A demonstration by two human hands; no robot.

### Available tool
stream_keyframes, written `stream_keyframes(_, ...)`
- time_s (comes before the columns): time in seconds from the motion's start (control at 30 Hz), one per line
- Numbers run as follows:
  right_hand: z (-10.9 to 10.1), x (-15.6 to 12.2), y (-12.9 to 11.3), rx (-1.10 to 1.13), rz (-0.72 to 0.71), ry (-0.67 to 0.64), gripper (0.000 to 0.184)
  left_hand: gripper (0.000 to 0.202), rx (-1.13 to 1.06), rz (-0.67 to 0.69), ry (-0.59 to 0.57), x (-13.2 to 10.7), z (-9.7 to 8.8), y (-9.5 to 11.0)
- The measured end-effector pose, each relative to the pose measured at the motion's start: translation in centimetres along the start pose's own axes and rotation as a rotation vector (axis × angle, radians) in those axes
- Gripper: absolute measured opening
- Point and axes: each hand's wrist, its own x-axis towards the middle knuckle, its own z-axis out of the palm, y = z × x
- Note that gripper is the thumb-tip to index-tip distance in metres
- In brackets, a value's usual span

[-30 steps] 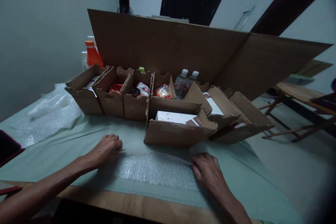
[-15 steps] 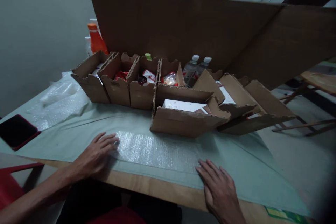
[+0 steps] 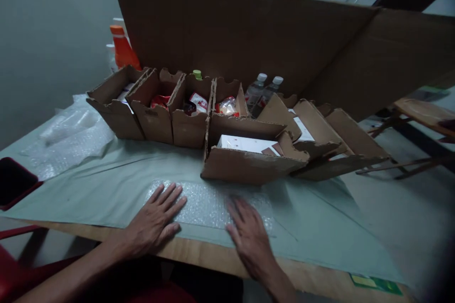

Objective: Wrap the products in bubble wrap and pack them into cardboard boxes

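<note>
the bubble wrap sheet [image 3: 204, 213] lies flat on the cloth [image 3: 313, 227] of the worktop [image 3: 199, 251], in front of the front box [image 3: 245, 170]. the left hand [image 3: 152, 225] is palm down on the left part of the sheet, fingers extended and spread. the right hand [image 3: 250, 236] is palm down on the right part, fingers extended and closer together. neither has hold of anything.

edges and room: the far edge of the sheet is near the base of the front box. the near edge is close to the front edge of the worktop, with a narrow strip of cloth between. both wrists cross that front edge. open cloth extends to the right of the sheet, and to the left as far as the phone [image 3: 16, 184] and the loose bubble wrap [image 3: 67, 137]. the row of boxes [image 3: 152, 123] and the tall cardboard panel [image 3: 231, 33] bound the far side.

visibility limits: the hands cover parts of the sheet. the right fingertips are blurred. the phone and the panel are cut off by the picture's sides. the lower parts of the clear bottles [image 3: 256, 90] are hidden behind the boxes. box contents show only in part.
</note>
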Motion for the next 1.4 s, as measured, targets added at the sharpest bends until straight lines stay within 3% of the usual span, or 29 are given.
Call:
stream_keyframes(0.1,-1.6,-4.6,5.5,-0.112,0.258,0.059,0.047,0.064,-0.017,-0.003,0.002,-0.5,-0.4,-0.4)
stream_keyframes(0.17,-3.2,-5.8,7.6,-0.137,0.361,0.085,0.047,0.061,-0.031,0.004,0.027,-0.5,-0.5,-0.4)
stream_keyframes(0.27,-4.7,-4.3,8.3,-0.078,0.392,0.085,0.046,0.047,-0.06,-0.106,0.173,-0.8,-0.8,-0.9)
stream_keyframes(0.37,-4.6,-1.0,8.7,-0.004,0.379,0.034,0.045,0.036,-0.04,-0.429,0.277,-1.9,-1.9,-2.0)
stream_keyframes(0.47,-3.9,1.7,9.7,0.042,0.385,-0.038,0.046,0.029,0.013,-0.693,0.124,-2.7,-3.3,-2.3)
stream_keyframes(0.57,-4.0,3.3,10.3,0.148,0.395,-0.16,0.036,0.027,0.003,-0.8,-0.036,-2.1,-4.0,-1.5)
stream_keyframes(0.63,-4.7,3.6,10.0,0.217,0.397,-0.205,0.031,0.019,-0.065,-0.83,-0.054,-1.2,-4.1,-0.8)
stream_keyframes(0.73,-6.0,2.8,8.8,0.299,0.431,-0.171,0.027,0.009,-0.2,-0.864,-0.033,-0.3,-4.2,-0.6)
stream_keyframes(0.9,-6.7,0.7,7.5,0.347,0.487,-0.071,0.029,0.008,-0.271,-0.921,-0.038,-0.6,-4.9,-2.1)
stream_keyframes(1.07,-5.6,1.5,7.6,0.437,0.573,-0.134,0.051,0.054,-0.296,-0.928,-0.08,-0.8,-4.2,-2.2)
stream_keyframes(1.2,-6.0,2.2,7.0,0.515,0.51,-0.206,0.055,0.047,-0.291,-0.882,-0.073,-0.8,-4.1,-2.5)
stream_keyframes(1.3,-7.2,1.2,4.5,0.574,0.428,-0.274,0.055,0.029,-0.261,-0.85,-0.035,-0.3,-5.3,-4.2)
stream_keyframes(1.4,-7.1,-0.8,-0.3,0.719,0.346,-0.336,0.061,0.023,-0.188,-0.79,0.024,1.9,-6.8,-6.7)
